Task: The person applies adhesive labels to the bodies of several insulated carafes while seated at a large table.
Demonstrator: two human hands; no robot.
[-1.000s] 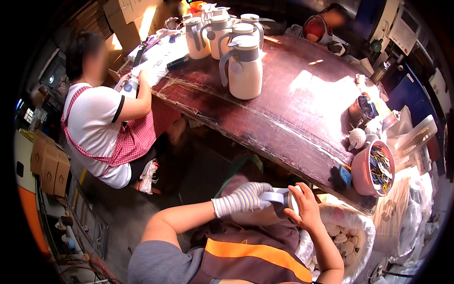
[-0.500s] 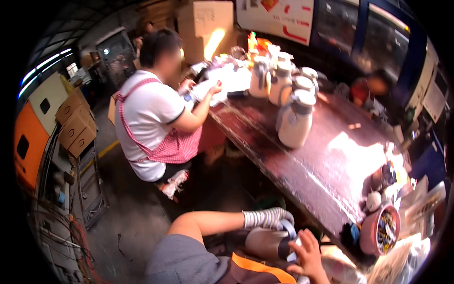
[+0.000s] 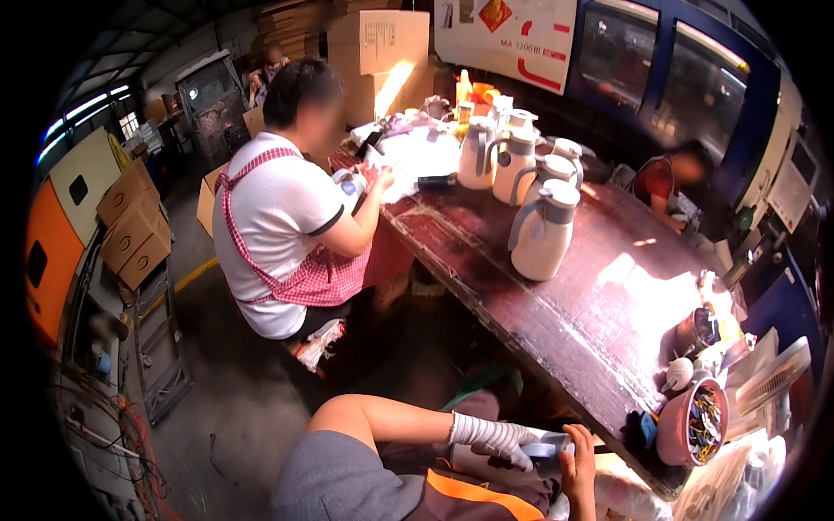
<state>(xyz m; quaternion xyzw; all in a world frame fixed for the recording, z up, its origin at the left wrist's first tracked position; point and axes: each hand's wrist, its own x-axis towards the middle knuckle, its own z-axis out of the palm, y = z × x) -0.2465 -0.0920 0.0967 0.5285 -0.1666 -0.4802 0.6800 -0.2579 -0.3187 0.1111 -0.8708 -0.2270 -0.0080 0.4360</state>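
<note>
A pale thermos jug (image 3: 469,463) with a grey top lies tilted in my lap, below the table edge. My left hand (image 3: 498,437), in a striped grey-white glove, is closed round it near the neck and handle. Bare, my right hand (image 3: 579,464) has its fingers bent against the grey lid end (image 3: 547,448) of the same jug. The fingertips on the far side of the lid are partly hidden. On the table (image 3: 599,339) stand several upright cream jugs (image 3: 544,239) with grey handles and lids.
A pink basket (image 3: 671,434) of small parts sits at the table's near right corner, beside a dark blue object (image 3: 641,429). A co-worker in a checked apron (image 3: 321,280) works at the left table side; another person (image 3: 660,184) sits across. Stacked cartons (image 3: 135,226) stand left.
My right hand has moved from spread fingers beside the jug to contact with its lid end. My left hand has shifted slightly down along the jug. The co-worker's hands have moved slightly.
</note>
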